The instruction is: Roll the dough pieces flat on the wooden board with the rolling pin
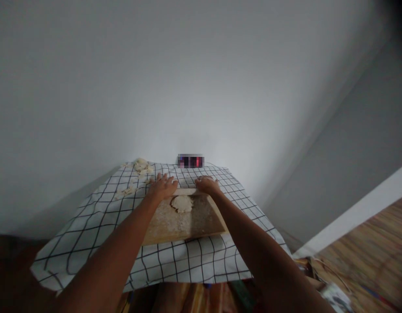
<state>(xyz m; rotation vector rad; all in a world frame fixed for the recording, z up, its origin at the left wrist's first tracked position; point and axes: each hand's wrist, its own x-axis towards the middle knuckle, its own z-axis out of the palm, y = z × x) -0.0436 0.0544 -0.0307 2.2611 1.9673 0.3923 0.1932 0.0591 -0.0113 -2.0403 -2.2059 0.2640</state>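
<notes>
A pale rolling pin [187, 191] lies crosswise over the far part of a floured wooden board [161, 227]. My left hand [163, 186] holds its left end under the palm, fingers reaching forward beyond it. On the right end, my right hand [207, 184] grips the pin with its fingers bent over. A flattened round of dough [182, 204] with a ragged edge lies on the board, just on the near side of the pin. Both ends of the pin are hidden beneath my hands.
The board sits on a white checked tablecloth [187, 254]. Dough pieces [141, 165] are heaped at the back left, with flat scraps [126, 191] nearer. A blurred-out dark object [191, 161] stands at the back against the wall [194, 87]. Clutter [334, 295] lies at lower right.
</notes>
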